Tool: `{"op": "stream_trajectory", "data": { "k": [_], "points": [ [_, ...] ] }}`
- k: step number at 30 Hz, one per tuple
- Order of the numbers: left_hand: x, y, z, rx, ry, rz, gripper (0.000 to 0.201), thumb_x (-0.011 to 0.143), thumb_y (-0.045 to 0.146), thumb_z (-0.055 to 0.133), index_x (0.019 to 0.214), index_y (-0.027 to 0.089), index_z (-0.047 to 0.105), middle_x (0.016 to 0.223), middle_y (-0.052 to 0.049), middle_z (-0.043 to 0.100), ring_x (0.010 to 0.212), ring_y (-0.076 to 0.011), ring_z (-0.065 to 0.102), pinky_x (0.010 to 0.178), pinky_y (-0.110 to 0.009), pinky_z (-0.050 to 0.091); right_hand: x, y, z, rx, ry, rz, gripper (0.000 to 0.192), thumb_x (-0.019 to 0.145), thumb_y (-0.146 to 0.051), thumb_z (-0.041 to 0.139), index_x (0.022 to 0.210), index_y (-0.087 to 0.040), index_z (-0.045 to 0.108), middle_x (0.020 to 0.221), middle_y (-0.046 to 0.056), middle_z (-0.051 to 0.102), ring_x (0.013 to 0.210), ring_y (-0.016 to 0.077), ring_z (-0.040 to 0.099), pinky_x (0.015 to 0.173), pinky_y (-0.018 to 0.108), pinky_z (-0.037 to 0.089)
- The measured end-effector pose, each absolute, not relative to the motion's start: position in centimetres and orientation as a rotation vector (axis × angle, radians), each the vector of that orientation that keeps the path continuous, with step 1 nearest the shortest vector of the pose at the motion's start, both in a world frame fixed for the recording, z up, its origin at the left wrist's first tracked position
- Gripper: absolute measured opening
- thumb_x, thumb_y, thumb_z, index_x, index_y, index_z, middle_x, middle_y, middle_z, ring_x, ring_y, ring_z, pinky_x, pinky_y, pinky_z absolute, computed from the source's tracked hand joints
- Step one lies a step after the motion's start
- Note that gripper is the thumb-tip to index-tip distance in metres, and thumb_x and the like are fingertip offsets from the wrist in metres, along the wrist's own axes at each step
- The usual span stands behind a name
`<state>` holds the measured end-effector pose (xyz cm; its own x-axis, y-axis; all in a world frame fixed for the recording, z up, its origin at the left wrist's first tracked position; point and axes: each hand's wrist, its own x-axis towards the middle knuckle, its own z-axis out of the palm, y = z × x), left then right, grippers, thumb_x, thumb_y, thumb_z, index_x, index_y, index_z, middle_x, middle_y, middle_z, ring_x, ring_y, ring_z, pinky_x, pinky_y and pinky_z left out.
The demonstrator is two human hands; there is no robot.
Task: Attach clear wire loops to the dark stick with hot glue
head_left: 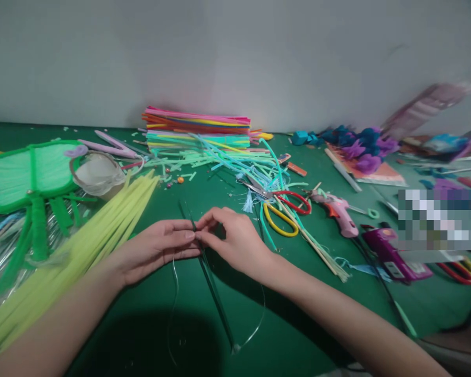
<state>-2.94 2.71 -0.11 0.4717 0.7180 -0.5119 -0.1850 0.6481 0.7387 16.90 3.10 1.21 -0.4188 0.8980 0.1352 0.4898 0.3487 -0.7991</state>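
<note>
In the head view, your left hand (157, 246) and right hand (231, 238) meet at the centre of the frame, low over the green table (298, 314). Both pinch a dark green stem (210, 277), a thin rod that runs from just above your fingertips down toward the bottom centre of the frame. A clear thin wire (255, 324) loops from its lower end and curves under your hands.

At the left of the frame a sheaf of pale yellow-green pipe cleaners (82, 246) lies diagonally beside your left forearm, with a green fan-shaped piece (23, 175) above it at the upper left. At centre top sits a stack of coloured pipe cleaners (198, 128) against the wall. Right of your hands lie yellow-handled scissors (278, 220) and red-handled scissors (294, 201), crossing one another, then a pink glue gun (339, 209) and a purple glue gun (388, 251) further right.
</note>
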Motion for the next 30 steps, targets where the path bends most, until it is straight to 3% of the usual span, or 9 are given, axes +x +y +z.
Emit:
{"op": "stream_trajectory", "data": {
  "k": [3, 8, 12, 17, 30],
  "points": [
    [-3.2, 2.8, -0.4, 0.666, 0.893, 0.601, 0.03, 0.084, 0.013, 0.071, 0.113, 0.015, 0.07, 0.119, -0.012, 0.072, 0.103, -0.0205, 0.071, 0.097, -0.033, 0.055, 16.7, 3.0, 0.7, -1.174, -1.967, 0.949, 0.004, 0.086, -0.026, 0.069, 0.087, -0.022, 0.067, 0.081, -0.001, 0.07, 0.081, 0.0139, 0.062, 0.073, 0.026, 0.047],
    [-3.2, 2.9, -0.5, 0.668, 0.85, 0.582, 0.033, 0.085, 0.013, 0.07, 0.118, 0.015, 0.069, 0.122, -0.013, 0.071, 0.111, -0.024, 0.068, 0.1, -0.034, 0.053, 17.6, 3.3, 0.4, -1.193, -1.877, 1.056, 0.013, 0.091, -0.032, 0.063, 0.098, -0.023, 0.069, 0.09, 0.001, 0.074, 0.083, 0.0137, 0.065, 0.071, 0.026, 0.047],
    [-3.1, 2.9, -0.3, 0.666, 0.83, 0.568, 0.032, 0.086, 0.012, 0.067, 0.119, 0.015, 0.069, 0.123, -0.014, 0.071, 0.119, -0.0256, 0.064, 0.101, -0.033, 0.052, 18.6, 3.5, 0.8, -1.232, -2.001, 0.942, 0.01, 0.088, -0.023, 0.061, 0.096, -0.021, 0.067, 0.091, 0.001, 0.072, 0.083, 0.014, 0.064, 0.071, 0.027, 0.046],
    [-3.1, 2.9, -0.1, 0.636, 0.852, 0.555, 0.033, 0.087, 0.01, 0.065, 0.119, 0.014, 0.068, 0.123, -0.015, 0.071, 0.117, -0.0272, 0.065, 0.101, -0.036, 0.053, 19.0, 3.3, 1.1, -1.236, -2.17, 1.039, 0.018, 0.083, -0.022, 0.066, 0.101, -0.018, 0.062, 0.088, 0.002, 0.071, 0.078, 0.0138, 0.065, 0.069, 0.026, 0.047],
    [-3.4, 2.8, 0.6, 0.678, 0.866, 0.533, 0.043, 0.08, 0.003, 0.062, 0.121, 0.014, 0.067, 0.126, -0.014, 0.069, 0.126, -0.0305, 0.058, 0.101, -0.04, 0.054, 20.3, 3.4, 1.3, -1.291, -2.202, 0.743, 0.02, 0.085, -0.014, 0.055, 0.097, -0.018, 0.07, 0.085, 0.002, 0.067, 0.069, 0.0108, 0.058, 0.064, 0.024, 0.044]
  ]
}}
